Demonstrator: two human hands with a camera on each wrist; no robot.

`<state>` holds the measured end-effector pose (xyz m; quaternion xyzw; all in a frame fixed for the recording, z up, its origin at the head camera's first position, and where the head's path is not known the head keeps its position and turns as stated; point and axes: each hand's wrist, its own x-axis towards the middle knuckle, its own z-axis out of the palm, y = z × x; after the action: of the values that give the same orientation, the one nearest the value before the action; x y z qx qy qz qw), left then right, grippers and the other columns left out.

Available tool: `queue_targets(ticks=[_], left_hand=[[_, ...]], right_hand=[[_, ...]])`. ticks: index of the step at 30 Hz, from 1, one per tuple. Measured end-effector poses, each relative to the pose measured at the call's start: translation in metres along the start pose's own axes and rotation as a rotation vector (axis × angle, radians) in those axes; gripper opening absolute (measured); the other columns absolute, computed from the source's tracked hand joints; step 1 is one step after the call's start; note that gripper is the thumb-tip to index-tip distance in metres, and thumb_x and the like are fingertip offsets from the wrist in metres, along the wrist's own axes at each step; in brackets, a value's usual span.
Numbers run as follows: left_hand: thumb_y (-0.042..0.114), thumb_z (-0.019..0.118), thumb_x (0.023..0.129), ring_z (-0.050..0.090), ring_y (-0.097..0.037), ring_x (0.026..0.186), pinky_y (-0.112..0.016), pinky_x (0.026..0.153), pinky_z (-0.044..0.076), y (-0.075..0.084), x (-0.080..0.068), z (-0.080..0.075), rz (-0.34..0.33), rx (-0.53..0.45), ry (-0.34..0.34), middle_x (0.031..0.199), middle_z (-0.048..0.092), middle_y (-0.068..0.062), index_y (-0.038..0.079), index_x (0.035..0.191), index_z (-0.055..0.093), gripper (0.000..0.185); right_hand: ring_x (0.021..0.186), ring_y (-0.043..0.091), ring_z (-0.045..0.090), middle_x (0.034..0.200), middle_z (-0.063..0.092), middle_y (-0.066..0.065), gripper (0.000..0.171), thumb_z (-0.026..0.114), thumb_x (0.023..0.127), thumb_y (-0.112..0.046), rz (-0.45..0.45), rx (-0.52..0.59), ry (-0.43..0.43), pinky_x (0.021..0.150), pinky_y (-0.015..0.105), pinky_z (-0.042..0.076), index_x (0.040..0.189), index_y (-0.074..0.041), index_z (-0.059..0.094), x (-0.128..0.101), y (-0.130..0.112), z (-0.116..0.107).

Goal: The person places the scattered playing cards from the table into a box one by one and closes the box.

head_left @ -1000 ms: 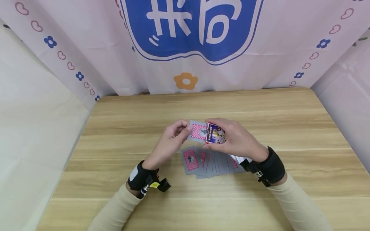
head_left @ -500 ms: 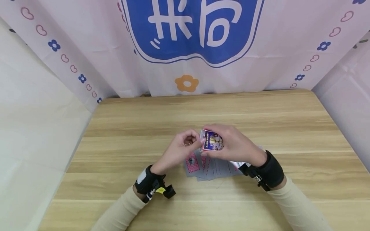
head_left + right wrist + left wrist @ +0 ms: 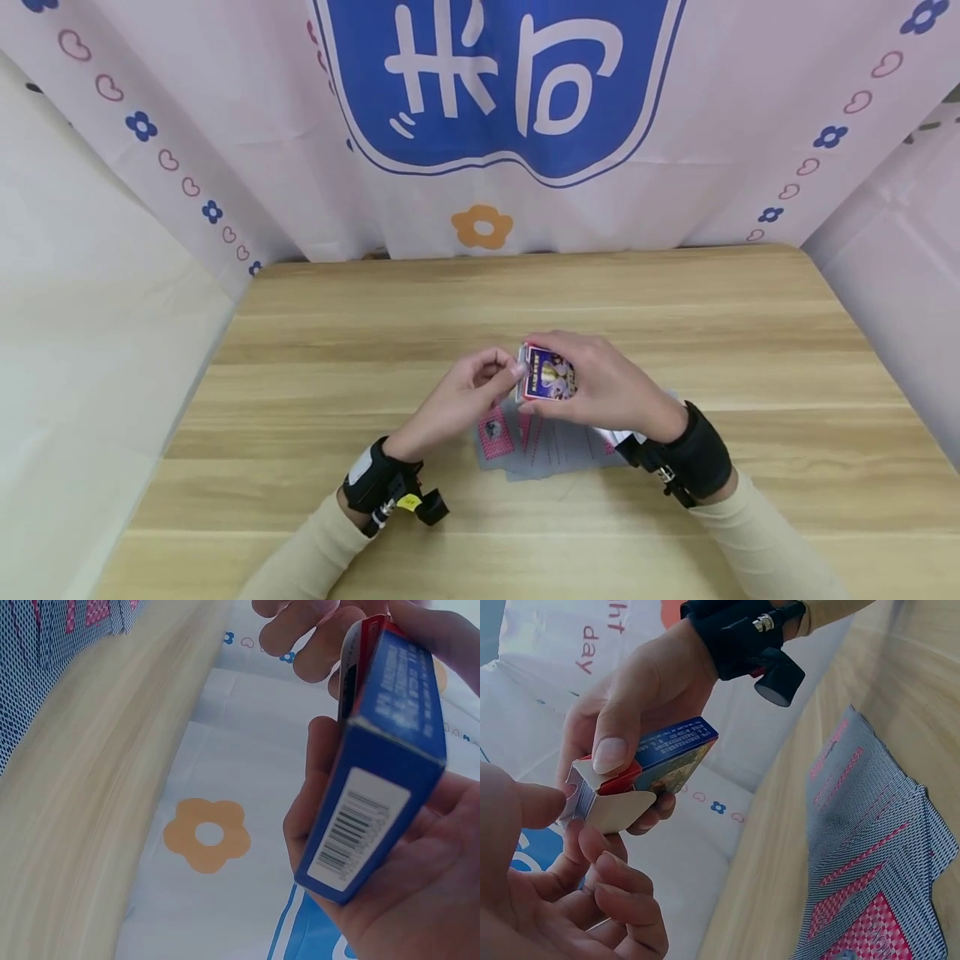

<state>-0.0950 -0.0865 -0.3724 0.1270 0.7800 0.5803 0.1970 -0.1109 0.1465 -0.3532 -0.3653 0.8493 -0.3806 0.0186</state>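
My right hand (image 3: 611, 385) holds a small blue and red playing-card box (image 3: 553, 375) above the table, fingers and thumb wrapped around its sides. In the left wrist view its end flap (image 3: 619, 810) hangs open, and the edges of playing cards (image 3: 577, 804) show in the mouth. My left hand (image 3: 461, 398) is at that mouth, thumb and index fingertip pinching the card edges while the other fingers curl loosely. A barcode (image 3: 358, 829) on the box's closed end faces the right wrist camera. Below lies a fanned row of cards (image 3: 555, 454), partly hidden by my hands.
The wooden table (image 3: 360, 317) reaches back to a white printed curtain (image 3: 262, 167). White cloth walls (image 3: 97, 317) stand at the left and right sides. Each wrist carries a black strap with a small camera (image 3: 432, 507).
Cards that stuck out of the box a second ago now sit inside it, only their edges showing. My left hand moved right to the box mouth; both hands shifted slightly toward me.
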Motion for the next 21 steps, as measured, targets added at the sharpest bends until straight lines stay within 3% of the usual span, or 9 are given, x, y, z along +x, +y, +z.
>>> queue_targets(ticks=[3,6,9,12,14,17,21], left_hand=[[0.033,0.047,0.113,0.051,-0.032,0.084,-0.024,0.07,0.041,-0.002,0.002,-0.004,0.018,0.01,0.003,0.089,0.053,0.0,0.008,0.109,0.061,0.029],[0.03,0.047,0.113,0.052,-0.028,0.082,-0.024,0.069,0.041,-0.003,0.008,-0.011,0.068,0.126,0.007,0.088,0.055,-0.001,0.006,0.108,0.062,0.028],[0.03,0.06,0.108,0.055,-0.019,0.082,-0.026,0.071,0.046,-0.008,0.015,-0.018,0.084,0.42,-0.033,0.092,0.06,-0.001,0.008,0.112,0.065,0.023],[0.037,0.077,0.096,0.057,-0.018,0.09,-0.031,0.078,0.051,-0.012,0.017,-0.019,0.006,0.746,-0.102,0.104,0.064,-0.005,0.008,0.123,0.064,0.042],[0.044,0.086,0.087,0.055,-0.021,0.096,-0.035,0.081,0.052,-0.016,0.016,-0.017,-0.061,0.897,-0.134,0.112,0.063,-0.007,0.008,0.128,0.062,0.06],[0.045,0.091,0.08,0.053,-0.024,0.101,-0.039,0.082,0.052,-0.022,0.011,-0.013,-0.113,0.987,-0.139,0.117,0.059,-0.009,0.008,0.128,0.059,0.07],[0.044,0.094,0.077,0.051,-0.024,0.1,-0.037,0.079,0.051,-0.028,0.006,-0.01,-0.141,0.977,-0.125,0.113,0.057,-0.008,0.009,0.125,0.059,0.069]], right_hand=[[0.086,0.009,0.065,0.118,0.073,0.01,0.073,0.091,0.083,-0.03,0.001,-0.005,0.008,0.071,0.022,0.058,0.142,-0.002,0.059,-0.001,0.001,-0.002],[0.086,0.01,0.065,0.117,0.072,0.009,0.073,0.091,0.083,-0.029,0.014,-0.021,0.025,0.07,0.023,0.058,0.143,-0.003,0.059,-0.001,0.001,-0.008],[0.088,0.012,0.066,0.122,0.072,0.01,0.074,0.091,0.083,-0.026,0.049,-0.034,0.027,0.072,0.024,0.058,0.145,-0.004,0.058,-0.001,0.002,-0.016],[0.093,0.015,0.067,0.129,0.071,0.012,0.075,0.091,0.083,-0.025,0.082,-0.049,0.021,0.078,0.028,0.06,0.146,-0.006,0.057,-0.002,0.003,-0.021],[0.096,0.016,0.067,0.131,0.07,0.012,0.075,0.091,0.083,-0.026,0.095,-0.05,0.016,0.08,0.03,0.06,0.147,-0.006,0.057,-0.001,0.003,-0.021],[0.097,0.016,0.067,0.131,0.07,0.012,0.076,0.091,0.083,-0.025,0.105,-0.045,0.008,0.081,0.03,0.06,0.148,-0.006,0.056,-0.002,0.003,-0.019],[0.096,0.015,0.067,0.13,0.07,0.012,0.076,0.091,0.083,-0.025,0.106,-0.025,-0.002,0.079,0.027,0.06,0.148,-0.006,0.056,-0.003,0.003,-0.014]])
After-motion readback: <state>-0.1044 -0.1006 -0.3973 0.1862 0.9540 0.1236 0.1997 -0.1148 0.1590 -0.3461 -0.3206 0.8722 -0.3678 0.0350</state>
